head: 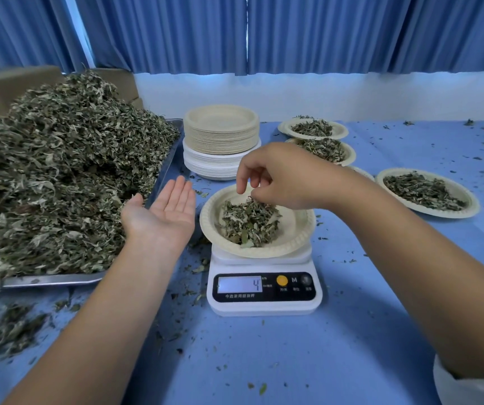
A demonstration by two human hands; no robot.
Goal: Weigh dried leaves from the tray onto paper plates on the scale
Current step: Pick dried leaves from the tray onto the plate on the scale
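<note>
Leaves (59, 171) heap on the tray (45, 280), left of the left hand (161, 211), whose flat, empty, palm-up fingers (179, 191) wait within easy reach. The scale (264, 290) holds a plate (293, 229) just under the right hand (278, 176), whose curled fingers (242, 176) pinch some from its pile, likely trimming weight.

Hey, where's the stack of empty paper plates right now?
In the head view the stack of empty plates stands centre frame toward the back, just right of the leaf tray and behind the scale.
</note>
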